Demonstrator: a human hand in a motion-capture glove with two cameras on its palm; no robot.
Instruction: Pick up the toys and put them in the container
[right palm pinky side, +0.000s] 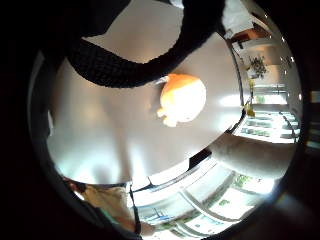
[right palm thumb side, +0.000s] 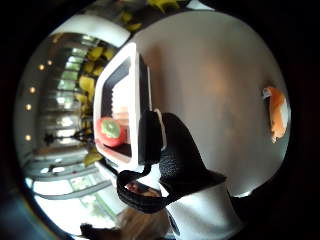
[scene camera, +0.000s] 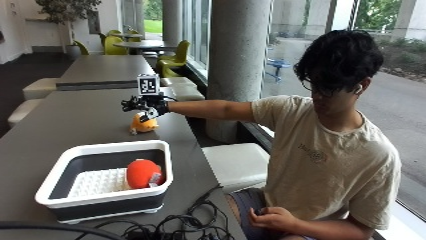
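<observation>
An orange plush toy (scene camera: 144, 125) lies on the grey table (scene camera: 73, 117), far from the person. My gloved right hand (scene camera: 144, 105) hovers just above it with the fingers spread, holding nothing. The little finger side palm view shows the orange toy (right palm pinky side: 182, 98) on the tabletop below the palm. A white-rimmed, grey-walled container (scene camera: 113, 146) stands nearer the table's front with a red round toy (scene camera: 143, 173) inside. In the thumb side palm view the container (right palm thumb side: 129, 65) holds the red toy (right palm thumb side: 111, 131), and the orange toy (right palm thumb side: 276, 119) lies apart from it on the table.
A tangle of black cables (scene camera: 170, 224) lies at the table's front edge by the container. A concrete pillar (scene camera: 237, 65) and white bench seats (scene camera: 236, 162) stand beside the table. The person's bare hand (scene camera: 273, 218) rests in the lap.
</observation>
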